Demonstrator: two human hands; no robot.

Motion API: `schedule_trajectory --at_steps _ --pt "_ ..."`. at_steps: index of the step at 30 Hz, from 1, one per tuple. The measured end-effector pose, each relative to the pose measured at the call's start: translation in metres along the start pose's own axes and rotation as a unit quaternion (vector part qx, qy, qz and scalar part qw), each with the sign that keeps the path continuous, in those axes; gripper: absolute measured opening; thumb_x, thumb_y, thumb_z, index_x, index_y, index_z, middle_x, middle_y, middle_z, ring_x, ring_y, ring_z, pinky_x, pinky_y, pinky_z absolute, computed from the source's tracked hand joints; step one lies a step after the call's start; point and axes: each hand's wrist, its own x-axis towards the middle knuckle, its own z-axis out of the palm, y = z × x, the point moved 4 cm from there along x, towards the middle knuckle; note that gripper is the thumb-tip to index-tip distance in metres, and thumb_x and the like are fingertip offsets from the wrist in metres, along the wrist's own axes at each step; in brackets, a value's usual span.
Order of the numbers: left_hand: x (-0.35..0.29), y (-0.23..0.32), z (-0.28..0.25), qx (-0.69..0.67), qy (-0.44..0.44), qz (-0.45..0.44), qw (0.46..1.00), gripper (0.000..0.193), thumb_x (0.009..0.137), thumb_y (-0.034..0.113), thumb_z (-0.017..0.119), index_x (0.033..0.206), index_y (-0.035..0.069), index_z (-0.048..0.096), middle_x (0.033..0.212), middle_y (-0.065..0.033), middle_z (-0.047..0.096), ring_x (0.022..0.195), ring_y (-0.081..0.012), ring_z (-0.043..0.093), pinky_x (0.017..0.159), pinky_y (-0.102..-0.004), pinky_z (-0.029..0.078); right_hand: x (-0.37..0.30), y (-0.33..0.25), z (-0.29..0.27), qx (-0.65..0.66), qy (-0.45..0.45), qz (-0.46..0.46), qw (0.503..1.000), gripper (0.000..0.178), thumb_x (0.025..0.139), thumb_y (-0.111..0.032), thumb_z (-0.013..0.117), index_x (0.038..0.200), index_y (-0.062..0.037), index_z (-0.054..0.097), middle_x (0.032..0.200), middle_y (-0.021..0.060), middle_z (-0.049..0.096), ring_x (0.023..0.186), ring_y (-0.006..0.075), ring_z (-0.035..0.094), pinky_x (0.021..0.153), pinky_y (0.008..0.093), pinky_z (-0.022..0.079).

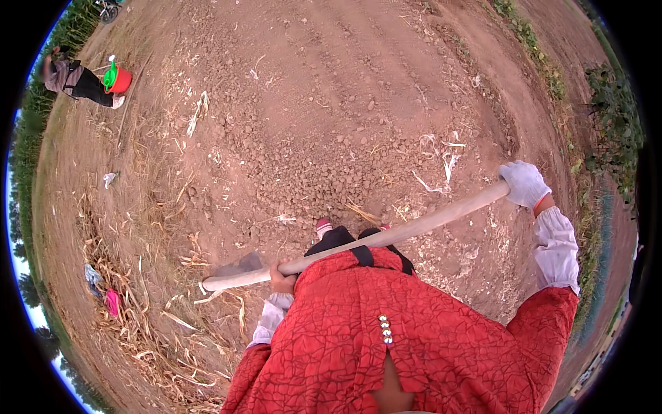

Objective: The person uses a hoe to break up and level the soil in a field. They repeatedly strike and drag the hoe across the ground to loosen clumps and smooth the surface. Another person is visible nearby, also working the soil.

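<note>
1. Nearest, the left hand [281, 278] has its fingers wrapped round the handle of a hoe [441, 215], close to the blade end.
2. The right hand [525, 185], white-gloved, grasps the handle's other end. The hoe slants across the front of the body, its blade [238, 268] out to the left; whether that touches the ground, I cannot tell.
3. Just beyond the feet, clods [296, 165] lie loose, so this soil looks already broken up.
4. Dry stalks [145, 345] litter the ground at left, which seems unworked.
5. Farther out, faint rows [338, 55] mark smoother soil, apparently worked too; how much remains cannot be judged.
6. Farthest, at upper left, another person [86, 84] is beside a red bucket [122, 81].
</note>
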Motion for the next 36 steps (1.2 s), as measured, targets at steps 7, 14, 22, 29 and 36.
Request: schedule_trajectory --at_steps 7,14,22,29,36 --pt "0.019 -0.02 -0.017 -0.351 0.196 -0.327 0.855 0.023 0.074 0.018 0.051 0.092 0.006 0.046 0.084 -0.0094 0.051 0.074 -0.0238 0.05 0.079 -0.0394 0.041 0.015 -0.007 0.01 0.018 0.001 -0.01 1.0 0.018 0.059 -0.014 0.058 0.075 -0.0097 0.051 0.074 0.0087 0.055 0.076 0.0274 0.053 0.066 0.0375 0.044" --pt "0.015 0.032 0.039 0.118 0.072 0.127 0.982 0.013 0.075 0.017 0.049 0.08 0.006 0.048 0.075 -0.0083 0.051 0.073 -0.0219 0.05 0.076 -0.036 0.042 0.053 0.024 0.009 0.022 0.024 -0.026 0.999 0.018 0.058 -0.012 0.058 0.074 -0.0086 0.051 0.073 0.0088 0.054 0.076 0.0274 0.053 0.065 0.0378 0.043" --pt "0.062 0.026 0.044 -0.376 0.169 -0.251 0.876 0.009 0.075 0.015 0.046 0.073 0.006 0.047 0.068 -0.0059 0.05 0.069 -0.0206 0.049 0.073 -0.0356 0.042 0.101 0.064 -0.02 0.023 0.112 -0.083 0.99 0.02 0.057 -0.014 0.059 0.076 -0.0094 0.052 0.072 0.009 0.055 0.075 0.0273 0.054 0.063 0.0386 0.043" --pt "0.08 0.077 0.079 -0.351 0.257 -0.234 0.87 0.007 0.071 0.013 0.05 0.068 0.008 0.047 0.063 -0.0043 0.049 0.062 -0.0188 0.049 0.069 -0.0349 0.043 0.133 0.089 -0.059 0.018 0.07 -0.081 0.994 0.021 0.057 -0.016 0.059 0.075 -0.0097 0.052 0.073 0.0083 0.055 0.074 0.0273 0.054 0.065 0.0377 0.044" --pt "0.138 0.139 0.118 0.072 0.174 0.011 0.982 0.011 0.071 0.015 0.05 0.074 0.005 0.045 0.071 -0.0087 0.048 0.071 -0.0236 0.049 0.071 -0.038 0.044 0.23 0.081 -0.074 0.033 0.078 -0.087 0.993 0.017 0.058 -0.019 0.059 0.071 -0.0106 0.053 0.069 0.0074 0.056 0.071 0.0263 0.055 0.062 0.0369 0.044"
